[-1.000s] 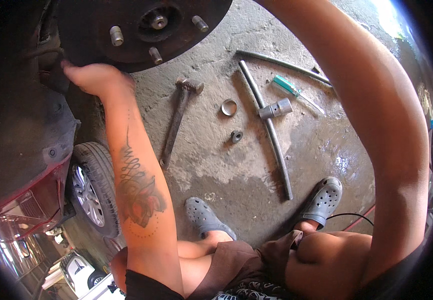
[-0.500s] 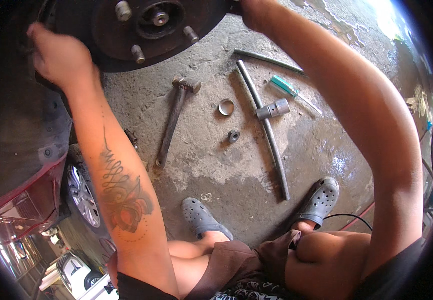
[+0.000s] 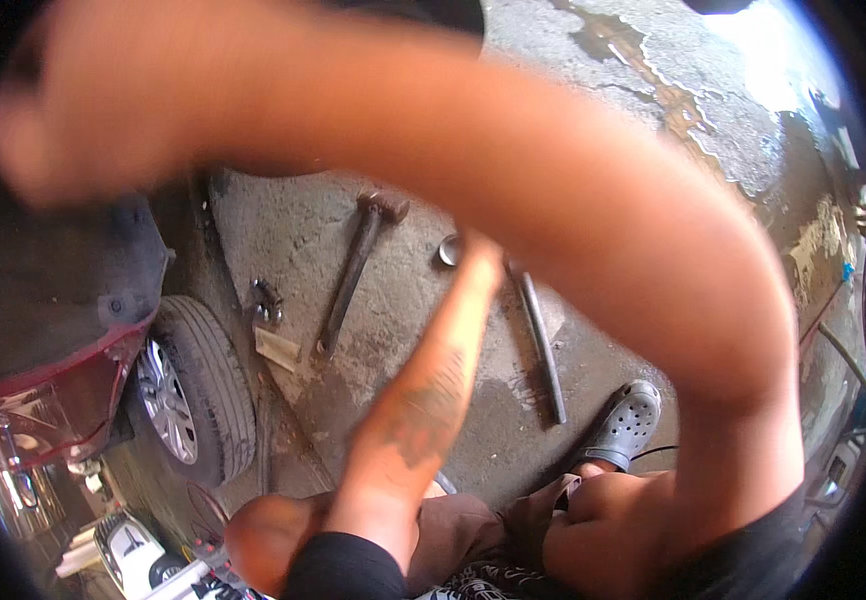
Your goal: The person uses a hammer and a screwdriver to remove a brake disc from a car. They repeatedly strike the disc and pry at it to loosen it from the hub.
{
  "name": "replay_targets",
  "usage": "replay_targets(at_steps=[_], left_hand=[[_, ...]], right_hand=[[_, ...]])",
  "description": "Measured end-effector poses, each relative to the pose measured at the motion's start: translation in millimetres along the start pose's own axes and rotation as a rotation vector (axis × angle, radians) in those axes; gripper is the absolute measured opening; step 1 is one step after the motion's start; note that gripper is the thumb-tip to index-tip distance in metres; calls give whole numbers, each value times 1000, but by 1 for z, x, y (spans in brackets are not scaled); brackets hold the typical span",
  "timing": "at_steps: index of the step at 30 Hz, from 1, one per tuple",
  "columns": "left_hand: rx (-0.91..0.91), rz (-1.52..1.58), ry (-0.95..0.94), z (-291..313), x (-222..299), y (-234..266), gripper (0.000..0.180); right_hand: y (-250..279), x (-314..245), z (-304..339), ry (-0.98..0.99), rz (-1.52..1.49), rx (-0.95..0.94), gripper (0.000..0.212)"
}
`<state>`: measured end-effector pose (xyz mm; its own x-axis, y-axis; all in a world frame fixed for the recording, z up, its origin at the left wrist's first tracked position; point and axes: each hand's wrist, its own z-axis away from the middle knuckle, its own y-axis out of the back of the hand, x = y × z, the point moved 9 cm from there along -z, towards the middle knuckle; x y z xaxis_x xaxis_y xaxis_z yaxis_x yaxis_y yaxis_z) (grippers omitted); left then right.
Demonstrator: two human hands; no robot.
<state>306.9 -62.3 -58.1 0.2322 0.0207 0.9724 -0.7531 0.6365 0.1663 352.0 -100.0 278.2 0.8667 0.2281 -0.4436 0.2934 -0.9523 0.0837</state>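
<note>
As the right hand (image 3: pixel 78 125) crosses leftward, the left hand (image 3: pixel 483 248) drops near a metal ring (image 3: pixel 448 251), work seemingly split; openness, hold indiscernible

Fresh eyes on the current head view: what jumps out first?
First, the right arm, large and blurred, stretching across the upper part of the view to the right hand at the upper left. Below it, the tattooed left forearm extends up from the lower middle, its far end hidden behind the right arm. Then a hammer on the floor left of center, and a wheel at the left.
</note>
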Motion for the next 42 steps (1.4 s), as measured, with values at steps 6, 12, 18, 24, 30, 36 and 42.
replay_targets(at_steps=[6, 12, 18, 24, 30, 36, 42], left_hand=[[-900, -312, 38, 97, -29, -87, 41], [-144, -40, 253, 24, -92, 11, 36], [342, 443, 155, -19, -8, 110, 44], [628, 506, -199, -13, 101, 163, 53], [643, 460, -314, -4, 130, 168, 54], [440, 281, -547, 2, 173, 156, 62], [375, 119, -689, 14, 212, 140, 71]], right_hand=[[-50, -81, 167, 166, -333, -993, 23], [-8, -18, 172, 42, -192, -991, 25], [50, 17, 101, 53, -71, -472, 13], [97, 83, 72, -418, 181, -250, 24], [92, 126, 102, -711, 209, -427, 38], [81, 129, 105, -634, 41, -390, 38], [88, 113, 77, -484, 99, -332, 25]])
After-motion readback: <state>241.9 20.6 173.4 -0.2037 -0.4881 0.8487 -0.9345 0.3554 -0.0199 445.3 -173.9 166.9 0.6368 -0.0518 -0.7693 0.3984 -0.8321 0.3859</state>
